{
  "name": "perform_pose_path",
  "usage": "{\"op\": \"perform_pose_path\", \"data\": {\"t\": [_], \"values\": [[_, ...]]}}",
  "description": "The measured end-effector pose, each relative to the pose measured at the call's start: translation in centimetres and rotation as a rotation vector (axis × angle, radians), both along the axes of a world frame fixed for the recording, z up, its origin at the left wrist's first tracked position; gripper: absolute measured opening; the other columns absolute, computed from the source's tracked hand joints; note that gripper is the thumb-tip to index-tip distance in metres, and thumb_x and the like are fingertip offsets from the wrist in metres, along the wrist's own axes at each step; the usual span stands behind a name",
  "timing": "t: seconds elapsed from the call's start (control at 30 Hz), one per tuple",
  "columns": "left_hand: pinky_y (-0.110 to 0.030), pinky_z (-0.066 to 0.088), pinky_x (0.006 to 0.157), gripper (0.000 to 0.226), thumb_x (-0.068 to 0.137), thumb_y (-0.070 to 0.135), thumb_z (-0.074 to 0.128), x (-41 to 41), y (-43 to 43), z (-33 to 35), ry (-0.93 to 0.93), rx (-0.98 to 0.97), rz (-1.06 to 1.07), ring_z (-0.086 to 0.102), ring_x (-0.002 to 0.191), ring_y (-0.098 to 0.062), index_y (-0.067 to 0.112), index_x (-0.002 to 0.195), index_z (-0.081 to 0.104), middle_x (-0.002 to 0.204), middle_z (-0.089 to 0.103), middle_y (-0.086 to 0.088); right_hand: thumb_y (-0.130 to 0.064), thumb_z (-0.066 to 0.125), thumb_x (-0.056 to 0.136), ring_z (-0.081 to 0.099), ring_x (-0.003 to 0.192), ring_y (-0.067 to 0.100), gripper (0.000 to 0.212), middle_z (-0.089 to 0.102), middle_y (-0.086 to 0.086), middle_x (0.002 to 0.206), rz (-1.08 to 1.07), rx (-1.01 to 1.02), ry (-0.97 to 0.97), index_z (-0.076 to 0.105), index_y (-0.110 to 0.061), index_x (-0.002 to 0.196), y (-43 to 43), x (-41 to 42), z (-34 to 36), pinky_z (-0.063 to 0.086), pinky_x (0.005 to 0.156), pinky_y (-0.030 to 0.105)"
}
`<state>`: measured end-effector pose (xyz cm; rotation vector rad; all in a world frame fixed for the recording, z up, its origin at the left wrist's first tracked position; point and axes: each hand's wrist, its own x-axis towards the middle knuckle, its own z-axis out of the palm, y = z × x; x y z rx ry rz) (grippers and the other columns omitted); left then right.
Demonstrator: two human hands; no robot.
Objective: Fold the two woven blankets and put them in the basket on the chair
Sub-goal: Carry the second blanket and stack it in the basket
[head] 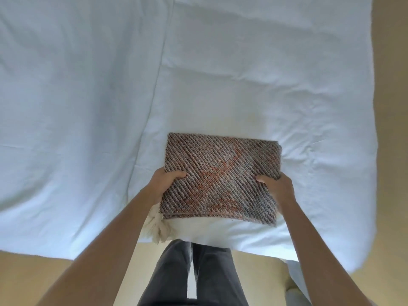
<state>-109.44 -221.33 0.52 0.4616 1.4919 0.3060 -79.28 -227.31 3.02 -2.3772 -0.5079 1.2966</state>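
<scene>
A folded woven blanket (220,177), brown and grey with orange patches, forms a thick rectangle over the near edge of the bed. Cream tassels (157,226) hang from its near left corner. My left hand (164,183) grips its left edge, thumb on top and fingers underneath. My right hand (277,184) grips the right edge the same way. Whether the blanket rests on the bed or is lifted just off it, I cannot tell. Neither the second blanket, the basket nor the chair is in view.
A white sheet (110,96) covers the bed and fills most of the view, hanging over its near and right edges. Beige floor (55,281) lies below. My legs in dark grey trousers (194,274) stand against the bed's near edge.
</scene>
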Motion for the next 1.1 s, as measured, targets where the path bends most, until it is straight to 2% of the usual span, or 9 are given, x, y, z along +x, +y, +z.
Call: {"op": "perform_pose_path", "data": {"t": [0.17, 0.23, 0.33, 0.53, 0.63, 0.73, 0.87, 0.97, 1.1], "values": [[-0.035, 0.055, 0.069, 0.038, 0.075, 0.011, 0.073, -4.6, -2.5, 6.2, -0.026, 0.004, 0.077, 0.070, 0.088, -0.028, 0.005, 0.110, 0.059, 0.099, 0.070, -0.010, -0.025, 0.072, 0.078, 0.066, 0.079, 0.017, 0.035, 0.068, -0.003, 0.091, 0.048, 0.120, 0.150, 0.059, -0.018, 0.110, -1.7, -3.1, 6.2, 0.051, 0.059, 0.028], [-0.035, 0.056, 0.068, 0.035, 0.076, 0.010, 0.073, -6.6, -3.8, 8.1, -0.045, 0.022, 0.109, 0.070, 0.087, -0.029, 0.005, 0.108, 0.059, 0.100, 0.070, -0.012, -0.026, 0.070, 0.080, 0.066, 0.083, 0.015, 0.037, 0.067, -0.005, 0.097, 0.096, 0.168, 0.195, 0.058, -0.021, 0.114, -2.3, -4.6, 8.1, 0.050, 0.062, 0.027], [-0.035, 0.056, 0.064, 0.025, 0.075, 0.008, 0.072, -9.1, -5.7, 10.6, -0.032, 0.070, 0.195, 0.071, 0.083, -0.029, 0.007, 0.097, 0.059, 0.101, 0.070, -0.015, -0.030, 0.071, 0.079, 0.067, 0.089, 0.018, 0.044, 0.068, -0.003, 0.104, 0.152, 0.214, 0.236, 0.057, -0.020, 0.120, -2.5, -6.6, 10.3, 0.055, 0.072, 0.034], [-0.042, 0.056, 0.079, 0.037, 0.075, 0.008, 0.072, -12.3, -11.5, 13.7, 0.031, 0.119, 0.390, 0.068, 0.090, -0.033, 0.002, 0.108, 0.056, 0.102, 0.069, -0.015, -0.040, 0.075, 0.072, 0.065, 0.094, 0.021, 0.058, 0.066, -0.001, 0.110, 0.326, 0.225, 0.279, 0.055, -0.021, 0.122, -1.9, -9.6, 12.3, 0.054, 0.084, 0.042], [-0.043, 0.056, 0.078, 0.035, 0.075, 0.009, 0.073, -12.8, -14.8, 14.6, 0.062, 0.148, 0.532, 0.069, 0.089, -0.033, 0.004, 0.106, 0.058, 0.100, 0.070, -0.016, -0.044, 0.078, 0.069, 0.062, 0.096, 0.021, 0.067, 0.062, 0.000, 0.113, 0.475, 0.211, 0.276, 0.051, -0.018, 0.125, -1.1, -11.0, 12.9, 0.052, 0.084, 0.039], [-0.047, 0.056, 0.081, 0.034, 0.076, 0.006, 0.071, -12.4, -18.5, 15.2, 0.078, 0.170, 0.693, 0.069, 0.087, -0.037, -0.002, 0.107, 0.059, 0.099, 0.070, -0.020, -0.038, 0.083, 0.065, 0.061, 0.095, 0.019, 0.073, 0.059, 0.000, 0.112, 0.657, 0.185, 0.313, 0.046, -0.017, 0.125, -0.3, -12.2, 13.5, 0.051, 0.082, 0.036], [-0.045, 0.056, 0.077, 0.033, 0.078, 0.004, 0.070, -11.4, -23.8, 15.6, 0.070, 0.208, 0.902, 0.069, 0.087, -0.038, -0.005, 0.108, 0.059, 0.099, 0.070, -0.022, -0.034, 0.084, 0.064, 0.062, 0.095, 0.019, 0.072, 0.060, 0.000, 0.111, 0.840, 0.155, 0.348, 0.047, -0.016, 0.124, 0.5, -14.2, 13.6, 0.053, 0.084, 0.040], [-0.047, 0.055, 0.081, 0.035, 0.079, 0.009, 0.070, -10.6, -28.0, 16.1, 0.068, 0.236, 1.029, 0.069, 0.091, -0.038, -0.004, 0.110, 0.059, 0.103, 0.070, -0.022, -0.036, 0.081, 0.064, 0.062, 0.090, 0.015, 0.066, 0.061, -0.005, 0.103, 0.967, 0.150, 0.345, 0.049, -0.019, 0.120, 0.1, -17.0, 13.9, 0.052, 0.074, 0.034], [-0.042, 0.057, 0.076, 0.037, 0.079, 0.017, 0.073, -9.8, -33.9, 16.8, 0.144, 0.291, 1.172, 0.070, 0.088, -0.033, -0.002, 0.109, 0.061, 0.100, 0.071, -0.018, -0.034, 0.079, 0.064, 0.063, 0.086, 0.015, 0.057, 0.062, -0.010, 0.097, 1.159, 0.137, 0.355, 0.051, -0.021, 0.112, -1.6, -21.7, 14.8, 0.050, 0.069, 0.031]]}}
